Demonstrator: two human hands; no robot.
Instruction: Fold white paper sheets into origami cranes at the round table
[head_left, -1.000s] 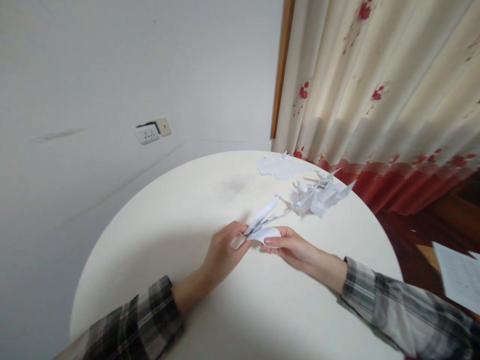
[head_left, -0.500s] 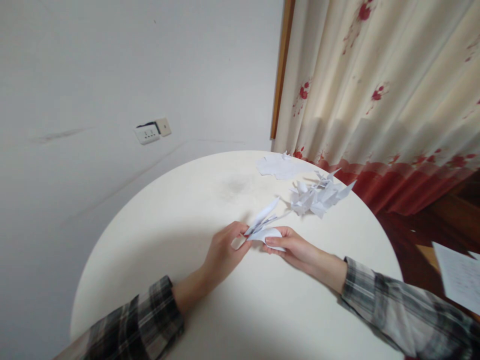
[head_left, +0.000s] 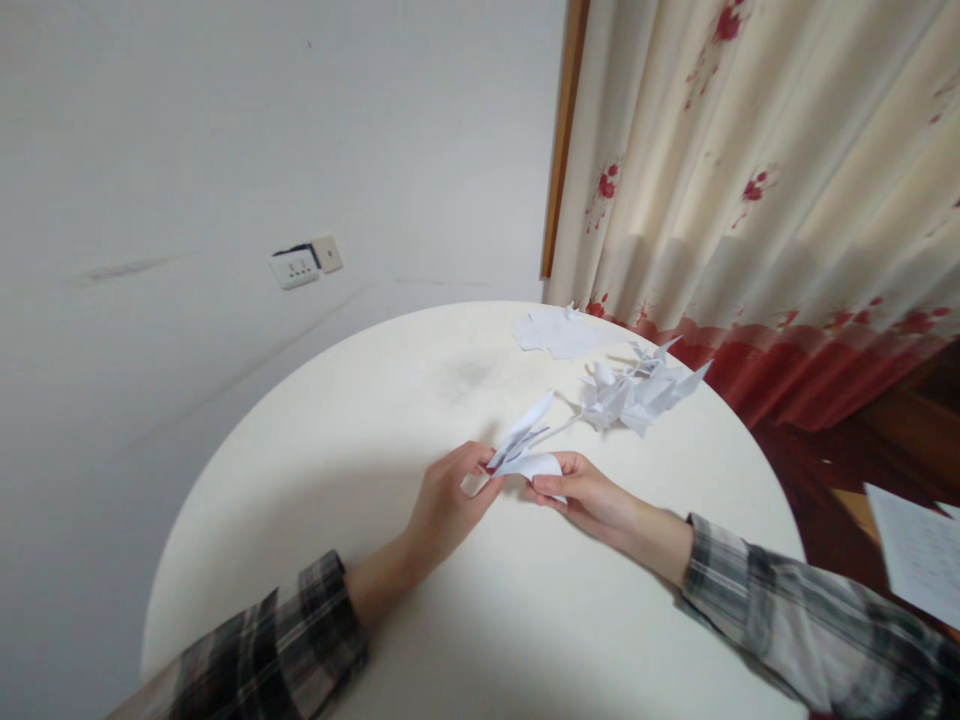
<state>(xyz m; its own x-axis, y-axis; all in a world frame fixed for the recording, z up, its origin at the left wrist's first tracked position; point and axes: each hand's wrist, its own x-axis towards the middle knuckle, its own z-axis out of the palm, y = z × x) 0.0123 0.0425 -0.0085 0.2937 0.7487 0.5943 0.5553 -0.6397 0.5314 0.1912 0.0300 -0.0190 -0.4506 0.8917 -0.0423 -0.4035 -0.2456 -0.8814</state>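
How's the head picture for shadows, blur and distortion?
Head view: soft shadow on the white table beside the left hand; head view: fine creases in the folded paper hard to resolve; head view: right sleeve looks stretched toward the corner.

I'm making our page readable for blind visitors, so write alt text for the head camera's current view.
A person's left hand and right hand hold a folded white paper between them at a round white table. Beyond, toward the right, lie a heap of folded paper pieces and some flat paper, with a flowered curtain behind.
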